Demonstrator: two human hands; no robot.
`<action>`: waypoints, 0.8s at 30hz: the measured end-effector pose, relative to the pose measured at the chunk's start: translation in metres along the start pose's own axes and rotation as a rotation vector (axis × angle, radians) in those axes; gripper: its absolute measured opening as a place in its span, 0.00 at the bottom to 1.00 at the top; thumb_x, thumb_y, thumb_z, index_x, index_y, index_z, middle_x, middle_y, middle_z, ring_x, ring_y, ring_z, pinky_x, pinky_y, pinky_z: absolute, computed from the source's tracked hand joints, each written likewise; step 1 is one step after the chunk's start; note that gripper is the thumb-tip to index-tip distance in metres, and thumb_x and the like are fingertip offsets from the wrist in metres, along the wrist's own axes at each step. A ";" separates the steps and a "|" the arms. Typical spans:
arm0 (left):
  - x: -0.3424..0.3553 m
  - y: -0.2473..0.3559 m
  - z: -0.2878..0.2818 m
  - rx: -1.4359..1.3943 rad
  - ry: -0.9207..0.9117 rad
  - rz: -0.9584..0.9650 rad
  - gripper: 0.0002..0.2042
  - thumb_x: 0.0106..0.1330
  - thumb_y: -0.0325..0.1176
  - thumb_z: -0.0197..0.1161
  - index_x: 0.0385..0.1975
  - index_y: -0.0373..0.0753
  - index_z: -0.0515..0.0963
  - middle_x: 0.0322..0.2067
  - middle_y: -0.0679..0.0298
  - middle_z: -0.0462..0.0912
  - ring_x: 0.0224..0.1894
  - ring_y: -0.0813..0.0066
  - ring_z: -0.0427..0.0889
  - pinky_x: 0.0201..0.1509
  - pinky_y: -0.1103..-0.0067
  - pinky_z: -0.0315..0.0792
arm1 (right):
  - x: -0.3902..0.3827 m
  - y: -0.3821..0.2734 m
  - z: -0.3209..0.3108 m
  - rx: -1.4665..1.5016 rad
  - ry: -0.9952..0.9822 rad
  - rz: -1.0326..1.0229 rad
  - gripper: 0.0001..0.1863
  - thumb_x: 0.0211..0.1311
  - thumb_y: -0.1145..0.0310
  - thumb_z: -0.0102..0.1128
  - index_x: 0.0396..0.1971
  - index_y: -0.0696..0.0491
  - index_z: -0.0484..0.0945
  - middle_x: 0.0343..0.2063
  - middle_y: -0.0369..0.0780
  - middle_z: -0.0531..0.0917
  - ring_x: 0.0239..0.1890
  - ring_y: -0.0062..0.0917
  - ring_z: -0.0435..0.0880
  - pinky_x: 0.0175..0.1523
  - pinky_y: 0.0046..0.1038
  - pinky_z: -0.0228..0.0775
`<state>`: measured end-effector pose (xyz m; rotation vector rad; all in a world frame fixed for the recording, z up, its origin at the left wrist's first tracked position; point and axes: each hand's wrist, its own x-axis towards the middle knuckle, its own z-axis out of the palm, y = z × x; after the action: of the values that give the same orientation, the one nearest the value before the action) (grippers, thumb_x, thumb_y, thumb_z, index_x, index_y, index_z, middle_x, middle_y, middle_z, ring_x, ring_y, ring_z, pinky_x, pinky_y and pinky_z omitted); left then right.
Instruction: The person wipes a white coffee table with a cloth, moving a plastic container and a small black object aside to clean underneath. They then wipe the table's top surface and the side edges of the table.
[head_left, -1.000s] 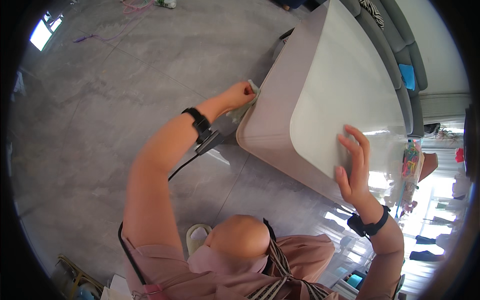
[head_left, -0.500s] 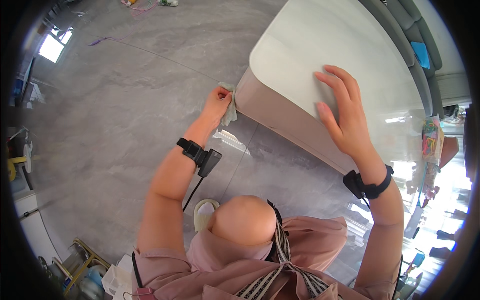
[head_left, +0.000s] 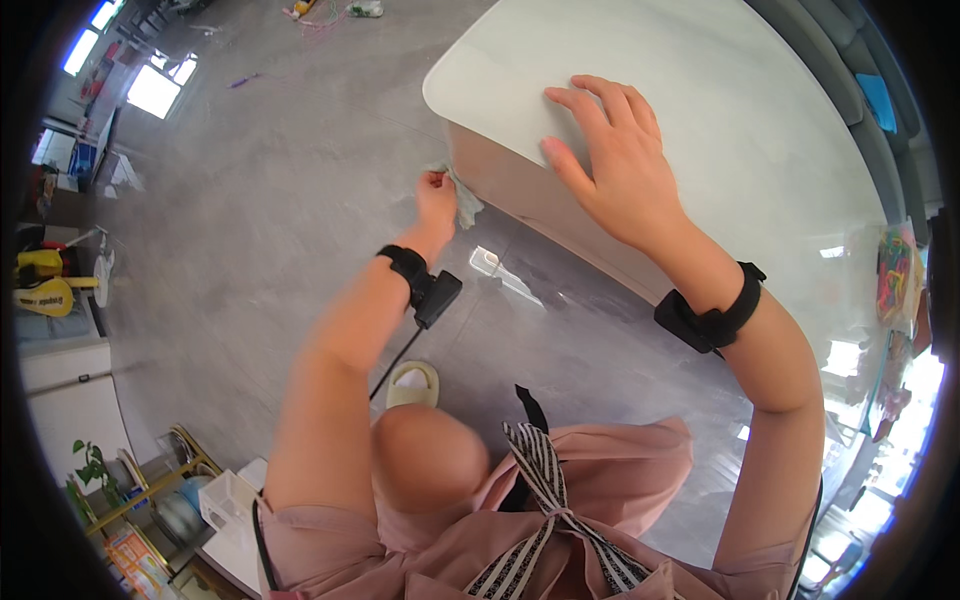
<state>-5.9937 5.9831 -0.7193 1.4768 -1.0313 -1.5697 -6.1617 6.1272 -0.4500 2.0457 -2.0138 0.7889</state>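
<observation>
My left hand (head_left: pixel 436 205) has its fingers closed on a pale green-grey cloth (head_left: pixel 466 205), low at the near left corner of the table's pinkish base (head_left: pixel 540 210), close to the grey floor. My right hand (head_left: pixel 625 170) lies on the glossy white tabletop (head_left: pixel 720 110) near its front edge, fingers spread and slightly bent, holding nothing. Black devices are strapped to both wrists, and a knee and a pale slipper (head_left: pixel 410 380) show below my arms.
A grey sofa (head_left: pixel 845 60) with a blue item (head_left: pixel 875 100) stands behind the table. A bag of colourful pieces (head_left: pixel 893 275) is at the right. A yellow toy guitar (head_left: pixel 45 295) and a gold-railed rack (head_left: pixel 140 490) are at the left. Small objects and cords lie on the far floor.
The view has shifted, with the tabletop now further left. My left hand and the cloth have moved from the base's side to its corner, lower down. My right hand appears higher in view.
</observation>
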 end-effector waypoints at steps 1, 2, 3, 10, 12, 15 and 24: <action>-0.001 0.003 -0.001 -0.019 0.001 -0.020 0.07 0.70 0.28 0.57 0.42 0.32 0.73 0.34 0.61 0.79 0.36 0.73 0.77 0.41 0.76 0.72 | 0.001 -0.001 0.001 0.001 -0.004 -0.006 0.22 0.61 0.58 0.59 0.52 0.53 0.76 0.56 0.45 0.73 0.60 0.44 0.67 0.66 0.45 0.58; -0.003 0.005 -0.001 -0.038 0.002 -0.039 0.07 0.70 0.28 0.57 0.43 0.33 0.73 0.35 0.61 0.79 0.37 0.72 0.77 0.42 0.76 0.72 | 0.000 0.000 0.002 -0.003 -0.004 -0.017 0.22 0.61 0.57 0.59 0.52 0.53 0.76 0.56 0.46 0.72 0.60 0.44 0.67 0.67 0.45 0.57; -0.005 0.002 0.000 -0.048 0.020 -0.052 0.07 0.70 0.28 0.57 0.43 0.33 0.73 0.35 0.61 0.79 0.37 0.72 0.77 0.42 0.75 0.72 | 0.000 0.000 0.004 -0.008 -0.004 -0.032 0.23 0.61 0.57 0.59 0.52 0.54 0.75 0.56 0.47 0.72 0.60 0.45 0.67 0.67 0.45 0.56; -0.047 -0.028 0.028 -0.191 0.101 -0.037 0.07 0.71 0.28 0.55 0.42 0.32 0.72 0.37 0.60 0.79 0.38 0.72 0.77 0.44 0.75 0.72 | 0.003 -0.005 0.008 -0.035 -0.037 -0.052 0.25 0.63 0.54 0.58 0.53 0.57 0.75 0.57 0.48 0.71 0.60 0.47 0.66 0.69 0.46 0.51; -0.073 -0.046 0.048 -0.198 0.138 0.067 0.06 0.71 0.27 0.55 0.42 0.32 0.71 0.37 0.61 0.79 0.38 0.73 0.76 0.45 0.75 0.71 | 0.001 -0.003 0.011 -0.039 -0.046 -0.054 0.25 0.63 0.54 0.57 0.54 0.56 0.75 0.57 0.48 0.71 0.60 0.46 0.66 0.69 0.46 0.52; -0.117 -0.067 0.087 -0.365 0.132 0.098 0.06 0.71 0.26 0.54 0.43 0.33 0.70 0.38 0.62 0.78 0.39 0.74 0.76 0.45 0.76 0.71 | 0.003 -0.003 0.010 -0.031 -0.061 -0.049 0.25 0.63 0.54 0.57 0.55 0.55 0.74 0.57 0.47 0.71 0.61 0.45 0.66 0.69 0.45 0.53; -0.084 -0.039 0.082 -0.570 0.301 0.175 0.07 0.71 0.27 0.54 0.45 0.32 0.68 0.41 0.60 0.76 0.42 0.76 0.75 0.49 0.77 0.70 | 0.003 0.002 0.004 -0.017 -0.095 -0.042 0.23 0.64 0.56 0.56 0.55 0.52 0.74 0.57 0.45 0.73 0.60 0.43 0.68 0.65 0.42 0.58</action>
<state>-6.0689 6.0810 -0.7192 1.1406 -0.4680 -1.3179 -6.1623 6.1229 -0.4524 2.1467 -2.0110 0.6777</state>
